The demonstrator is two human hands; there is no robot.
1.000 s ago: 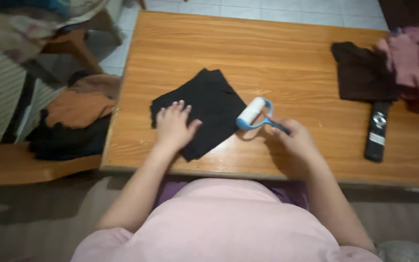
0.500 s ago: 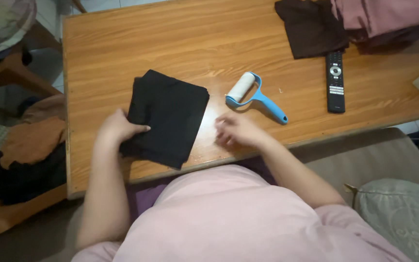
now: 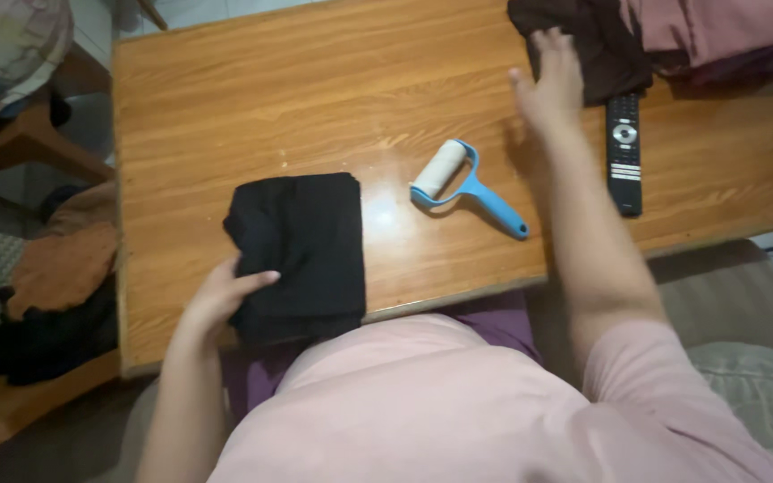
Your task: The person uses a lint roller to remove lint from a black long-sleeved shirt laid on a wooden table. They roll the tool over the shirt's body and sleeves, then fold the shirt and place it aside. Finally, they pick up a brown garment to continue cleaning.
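Left hand (image 3: 216,300) grips the near-left edge of the folded black cloth (image 3: 301,250), thumb on top, fingers beneath. The cloth lies at the desk's (image 3: 315,89) near edge, left of the blue lint roller (image 3: 462,186). Right hand (image 3: 549,80), fingers spread wide and holding nothing, touches the dark brown cloth (image 3: 583,40) beyond the roller. A black remote (image 3: 624,152) lies right of the roller.

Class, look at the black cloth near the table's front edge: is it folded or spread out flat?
Folded. The black cloth forms a compact rectangle with layered edges showing at its left side, where the left hand grips it.
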